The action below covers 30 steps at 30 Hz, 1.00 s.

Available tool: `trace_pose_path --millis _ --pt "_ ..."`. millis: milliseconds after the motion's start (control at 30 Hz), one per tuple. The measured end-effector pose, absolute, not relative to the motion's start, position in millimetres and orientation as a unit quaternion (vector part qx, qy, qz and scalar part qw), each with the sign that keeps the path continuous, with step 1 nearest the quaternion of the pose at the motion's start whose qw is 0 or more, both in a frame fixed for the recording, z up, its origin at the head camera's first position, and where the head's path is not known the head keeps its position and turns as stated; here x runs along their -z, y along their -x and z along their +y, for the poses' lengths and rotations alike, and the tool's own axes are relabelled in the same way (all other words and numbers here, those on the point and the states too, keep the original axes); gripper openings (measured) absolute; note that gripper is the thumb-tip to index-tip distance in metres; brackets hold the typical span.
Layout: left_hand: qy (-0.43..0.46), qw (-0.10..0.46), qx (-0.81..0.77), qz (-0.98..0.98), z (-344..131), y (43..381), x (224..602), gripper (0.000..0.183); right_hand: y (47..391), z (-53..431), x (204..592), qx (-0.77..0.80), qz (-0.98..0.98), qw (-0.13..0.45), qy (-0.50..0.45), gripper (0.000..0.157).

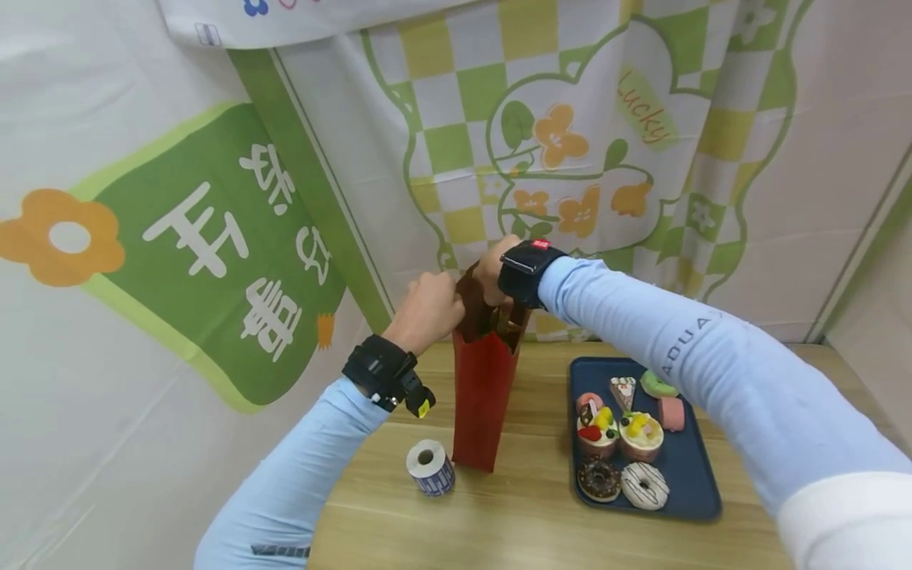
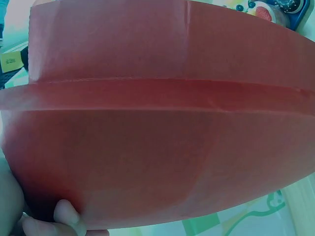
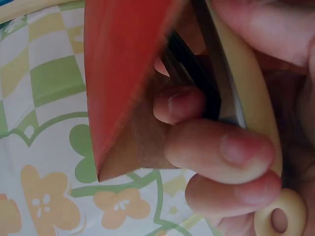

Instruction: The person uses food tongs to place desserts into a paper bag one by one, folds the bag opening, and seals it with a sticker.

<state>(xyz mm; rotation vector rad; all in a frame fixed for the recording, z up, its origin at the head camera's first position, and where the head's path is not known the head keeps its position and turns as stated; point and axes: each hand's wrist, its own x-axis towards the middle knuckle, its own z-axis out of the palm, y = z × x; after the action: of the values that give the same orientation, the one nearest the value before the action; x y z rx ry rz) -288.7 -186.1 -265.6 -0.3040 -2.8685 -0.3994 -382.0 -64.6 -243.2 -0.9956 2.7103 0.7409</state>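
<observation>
A tall red paper bag (image 1: 484, 404), brown inside, stands upright on the wooden table with its top open. At the left side of its mouth, my left hand (image 1: 431, 309) grips the rim; curled fingertips (image 2: 69, 216) show at the bag's edge in the left wrist view. My right hand (image 1: 493, 269) is at the bag's mouth, fingers partly hidden by the rim. In the right wrist view it holds tongs (image 3: 251, 98) with a cream handle and a loop at the end, fingers curled round them. The tongs' far ends are hidden inside the bag.
A dark blue tray (image 1: 694, 475) to the right holds several pastries, among them a chocolate donut (image 1: 599, 479) and a white donut (image 1: 645, 485). A label roll (image 1: 431, 469) stands just left of the bag. Printed cloth (image 1: 470, 142) hangs close behind.
</observation>
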Motion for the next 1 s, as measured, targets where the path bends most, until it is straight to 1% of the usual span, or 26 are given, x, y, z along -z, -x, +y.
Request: trace_pose_path --millis 100,200,400,500,633,733,833,900,967,1000 --pt "0.103 0.112 0.132 -0.980 -182 290 266 0.031 388 -62 252 -0.254 0.904 0.073 0.336 0.017" --pt "0.098 0.105 0.131 -0.981 -180 291 266 0.030 382 -55 247 -0.254 0.902 0.067 0.343 0.016" --pt "0.088 0.096 0.148 -0.980 -183 292 265 0.027 358 -33 211 -0.219 0.913 0.083 0.335 0.009" --pt "0.088 0.091 0.151 -0.980 -185 293 266 0.024 351 -19 194 -0.181 0.923 0.094 0.325 0.012" --pt "0.088 0.087 0.151 -0.981 -188 294 266 0.022 346 5 170 -0.132 0.924 0.100 0.346 0.020" --pt "0.089 0.088 0.152 -0.980 -191 294 265 0.023 341 32 151 -0.104 0.917 0.095 0.373 0.026" --pt "0.091 0.092 0.157 -0.979 -194 294 265 0.026 331 71 137 -0.064 0.914 0.080 0.394 0.025" --pt "0.091 0.092 0.161 -0.978 -196 295 265 0.029 324 102 135 -0.038 0.911 0.054 0.407 0.026" --pt "0.090 0.093 0.165 -0.978 -196 295 264 0.030 315 134 141 -0.008 0.911 0.023 0.412 0.027" --pt "0.090 0.093 0.167 -0.978 -196 296 263 0.031 310 150 147 0.005 0.913 0.003 0.408 0.033"
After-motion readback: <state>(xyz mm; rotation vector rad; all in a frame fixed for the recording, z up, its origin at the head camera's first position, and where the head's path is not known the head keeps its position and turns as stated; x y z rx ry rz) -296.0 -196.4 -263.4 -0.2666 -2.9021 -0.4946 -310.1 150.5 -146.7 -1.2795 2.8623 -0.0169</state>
